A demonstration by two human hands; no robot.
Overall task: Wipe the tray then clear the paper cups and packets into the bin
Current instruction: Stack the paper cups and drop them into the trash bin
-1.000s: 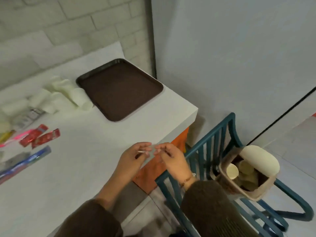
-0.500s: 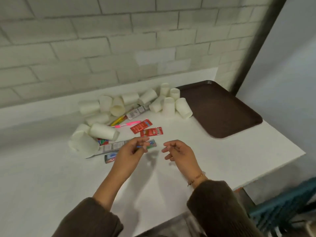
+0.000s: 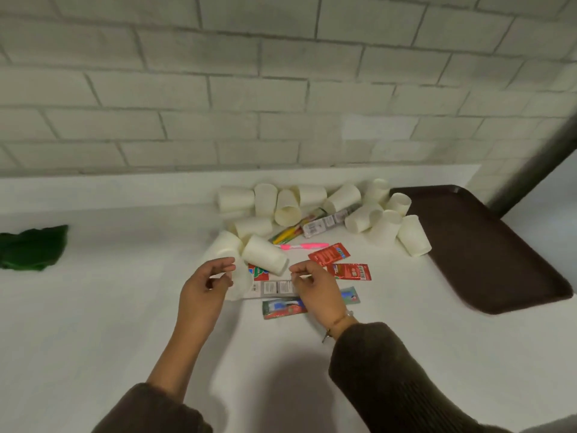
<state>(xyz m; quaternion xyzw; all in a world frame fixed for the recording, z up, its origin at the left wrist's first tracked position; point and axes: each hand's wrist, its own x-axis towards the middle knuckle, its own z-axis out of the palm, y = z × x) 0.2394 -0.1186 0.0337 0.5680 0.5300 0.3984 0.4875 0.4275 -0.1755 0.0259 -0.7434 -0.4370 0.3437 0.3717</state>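
We see dark brown ribbed knit sleeves (image 3: 390, 370) on both arms, and a thin bracelet (image 3: 337, 321) behind the right grip (image 3: 315, 289).

Both hands have moved forward from the bench (image 3: 93, 314) edge: the left hand (image 3: 204, 287) now beside a toppled paper cup (image 3: 264, 259), the right hand (image 3: 315, 292) over the packets (image 3: 349, 271). A green cloth (image 3: 32, 246) has come into view.

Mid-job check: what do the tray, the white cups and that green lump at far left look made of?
Tray: dark brown, matte, moulded raised rim; likely hard plastic. Cups: off-white, matte, thin-walled; probably paper. Green lump: crumpled with soft folds; looks like cloth.
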